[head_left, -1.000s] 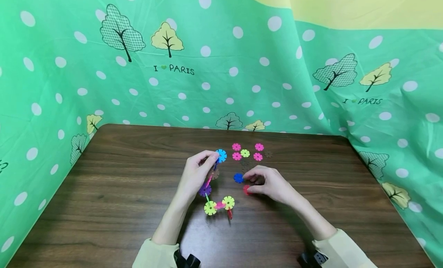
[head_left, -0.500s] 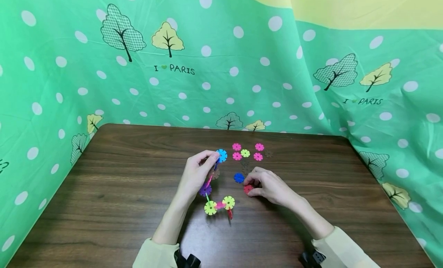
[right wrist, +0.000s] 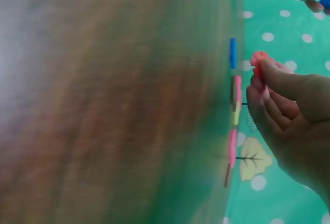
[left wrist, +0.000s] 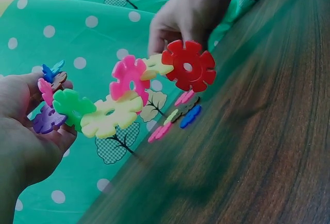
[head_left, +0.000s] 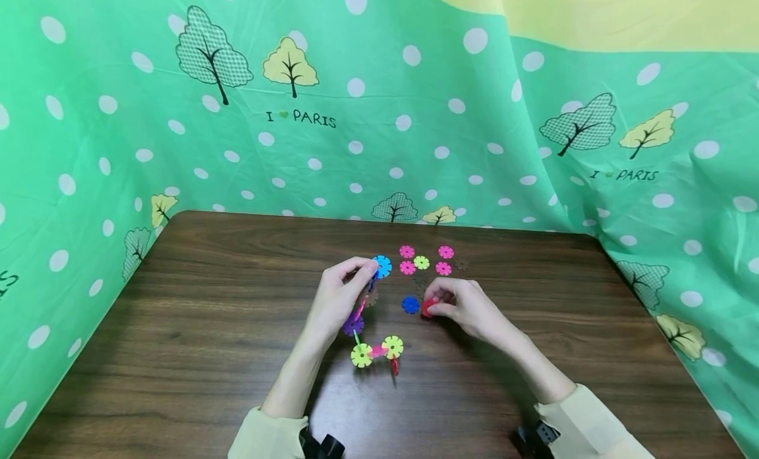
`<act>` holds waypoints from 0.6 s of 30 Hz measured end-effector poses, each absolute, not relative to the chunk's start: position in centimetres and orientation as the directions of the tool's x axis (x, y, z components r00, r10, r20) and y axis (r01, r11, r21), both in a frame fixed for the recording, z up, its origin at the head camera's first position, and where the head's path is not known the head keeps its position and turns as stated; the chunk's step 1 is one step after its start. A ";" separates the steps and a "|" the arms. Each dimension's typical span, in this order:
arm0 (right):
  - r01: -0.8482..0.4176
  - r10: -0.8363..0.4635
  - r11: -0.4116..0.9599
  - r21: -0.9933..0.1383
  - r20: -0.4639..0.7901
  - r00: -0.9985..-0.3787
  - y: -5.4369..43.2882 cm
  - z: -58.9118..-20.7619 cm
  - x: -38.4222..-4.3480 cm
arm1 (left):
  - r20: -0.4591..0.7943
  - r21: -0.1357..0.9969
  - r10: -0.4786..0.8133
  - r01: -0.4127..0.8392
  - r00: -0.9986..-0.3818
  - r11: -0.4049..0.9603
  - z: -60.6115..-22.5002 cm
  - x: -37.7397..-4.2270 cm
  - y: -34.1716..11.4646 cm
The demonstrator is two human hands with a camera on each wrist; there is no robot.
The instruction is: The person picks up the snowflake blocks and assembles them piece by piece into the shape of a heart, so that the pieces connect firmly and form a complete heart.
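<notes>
My left hand (head_left: pixel 337 294) pinches one end of a chain of interlocked plastic snowflake discs near a light blue disc (head_left: pixel 382 267). From there the chain bends down through a purple disc (head_left: pixel 354 324) and yellow discs (head_left: pixel 362 355). In the left wrist view a red disc (left wrist: pixel 188 66) forms its far end, beside a pink disc (left wrist: pixel 130 78). My right hand (head_left: pixel 474 309) pinches a loose red snowflake disc (right wrist: pixel 261 58) between thumb and fingers, above the table. A dark blue disc (head_left: pixel 410 305) lies just left of that hand.
Several loose discs lie flat farther back on the dark wooden table (head_left: pixel 207 327): pink ones (head_left: pixel 407 267), a yellow-green one (head_left: pixel 421 263) and a brown one (head_left: pixel 461 265) hard to see against the wood. A green dotted cloth (head_left: pixel 332 156) hangs behind the table.
The right hand has picked the loose red disc up off the table and moved it slightly away from the person. The left hand and the chain have hardly moved.
</notes>
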State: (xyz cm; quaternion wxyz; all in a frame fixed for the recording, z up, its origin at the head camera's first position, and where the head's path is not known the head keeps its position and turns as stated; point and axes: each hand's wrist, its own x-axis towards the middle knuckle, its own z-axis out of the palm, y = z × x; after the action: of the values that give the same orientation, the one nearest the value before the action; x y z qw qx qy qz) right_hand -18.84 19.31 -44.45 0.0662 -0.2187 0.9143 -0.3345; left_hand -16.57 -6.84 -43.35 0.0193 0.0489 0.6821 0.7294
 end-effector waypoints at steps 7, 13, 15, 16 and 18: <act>-0.335 -0.350 0.608 -0.720 0.136 -0.927 18.9 -42.4 -19.7 | 0.046 0.998 0.122 0.039 -0.991 -0.058 -43.3 -16.5 -6.8; -0.347 -0.305 0.469 -0.813 0.219 -0.927 18.0 -41.0 -20.2 | 0.047 0.997 0.160 0.036 -0.986 -0.072 -43.3 -16.5 -6.7; -0.351 -0.308 0.423 -0.835 0.231 -0.923 17.6 -40.7 -20.4 | 0.048 0.997 0.165 0.036 -0.985 -0.075 -43.3 -16.5 -6.6; -0.353 -0.309 0.407 -0.843 0.236 -0.921 17.4 -40.5 -20.4 | 0.049 0.996 0.166 0.037 -0.985 -0.076 -43.3 -16.5 -6.6; -0.358 -0.313 0.375 -0.855 0.247 -0.917 17.1 -40.2 -20.5 | 0.048 0.997 0.169 0.036 -0.984 -0.075 -43.3 -16.5 -6.7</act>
State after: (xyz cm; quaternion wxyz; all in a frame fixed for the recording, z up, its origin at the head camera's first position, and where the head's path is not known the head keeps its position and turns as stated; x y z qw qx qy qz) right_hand -20.55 17.11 -40.24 -0.0216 -0.2025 0.8288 -0.5212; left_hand -16.54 -6.67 -43.31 0.0459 0.0756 0.6785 0.7293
